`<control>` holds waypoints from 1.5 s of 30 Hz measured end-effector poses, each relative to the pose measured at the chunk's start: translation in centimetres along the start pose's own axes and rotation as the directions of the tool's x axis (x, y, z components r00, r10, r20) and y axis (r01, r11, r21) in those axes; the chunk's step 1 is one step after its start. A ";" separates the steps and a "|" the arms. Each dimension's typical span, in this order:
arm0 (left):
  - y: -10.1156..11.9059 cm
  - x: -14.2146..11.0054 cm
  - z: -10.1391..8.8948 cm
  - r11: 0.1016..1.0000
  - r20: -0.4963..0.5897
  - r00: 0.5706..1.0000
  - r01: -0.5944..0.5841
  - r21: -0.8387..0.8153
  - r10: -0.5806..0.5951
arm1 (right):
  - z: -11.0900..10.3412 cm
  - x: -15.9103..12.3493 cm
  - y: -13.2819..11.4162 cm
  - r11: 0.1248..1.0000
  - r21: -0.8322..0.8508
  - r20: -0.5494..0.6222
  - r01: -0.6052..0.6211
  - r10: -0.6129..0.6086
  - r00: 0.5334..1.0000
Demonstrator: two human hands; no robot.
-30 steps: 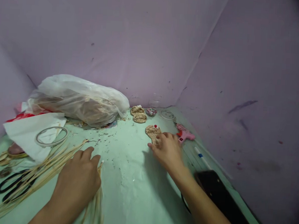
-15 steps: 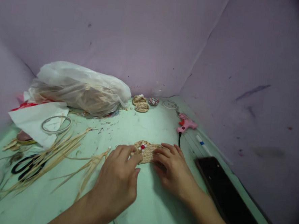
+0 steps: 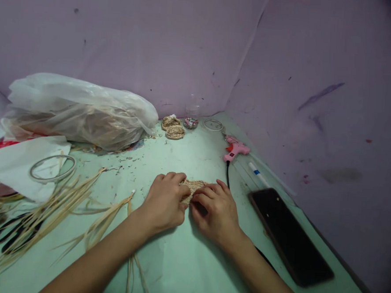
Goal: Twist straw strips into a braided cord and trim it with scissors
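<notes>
Left hand [image 3: 166,203] keeps a tight grip on a flat, tan, woven-straw piece [image 3: 194,187] midway across the pale-green table [image 3: 168,264]; the right hand [image 3: 216,208] curls over its right end, its hold unclear. Weaving looks done; covering fingers hide what remains.

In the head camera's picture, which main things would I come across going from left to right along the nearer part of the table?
Scissors → left hand → woven piece → right hand → phone.
</notes>
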State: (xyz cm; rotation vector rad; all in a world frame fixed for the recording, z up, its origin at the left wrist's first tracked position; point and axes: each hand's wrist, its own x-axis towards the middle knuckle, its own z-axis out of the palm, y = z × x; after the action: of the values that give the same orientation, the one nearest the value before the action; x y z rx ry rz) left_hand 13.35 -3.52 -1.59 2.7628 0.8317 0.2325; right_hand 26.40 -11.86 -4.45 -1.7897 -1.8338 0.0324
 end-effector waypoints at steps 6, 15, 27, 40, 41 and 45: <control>0.0 0.4 0.3 1.000 -0.006 1.000 -0.006 0.026 0.006 | 0.2 0.1 -0.4 0.999 -0.023 -0.036 -0.033 0.032 0.999; 0.0 0.7 0.6 1.000 -0.014 1.000 0.006 0.030 -0.006 | 1.2 0.0 -0.7 0.998 -0.034 -0.150 -0.052 0.047 0.988; -0.1 0.2 0.9 0.999 -0.081 0.996 0.025 0.022 -0.023 | 1.4 -0.4 -0.9 0.992 -0.090 -0.167 -0.088 0.072 0.983; 0.0 0.2 0.9 0.999 -0.070 0.998 0.013 0.043 -0.009 | 1.2 0.1 -1.1 0.993 -0.092 -0.132 -0.074 0.062 0.989; 0.1 0.2 1.0 0.999 -0.072 0.997 0.015 0.045 -0.012 | 1.3 0.1 -1.0 0.993 -0.088 -0.139 -0.074 0.062 0.988; 0.3 0.3 1.1 0.998 -0.080 0.997 0.026 0.056 -0.022 | 1.5 0.2 -0.9 0.994 -0.092 -0.166 -0.067 0.051 0.985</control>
State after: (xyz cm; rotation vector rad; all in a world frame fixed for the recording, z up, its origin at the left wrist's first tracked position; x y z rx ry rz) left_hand 13.99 -3.76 -2.55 2.8110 0.9040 0.3207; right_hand 24.99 -11.24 -5.24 -1.8542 -1.6918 -0.1790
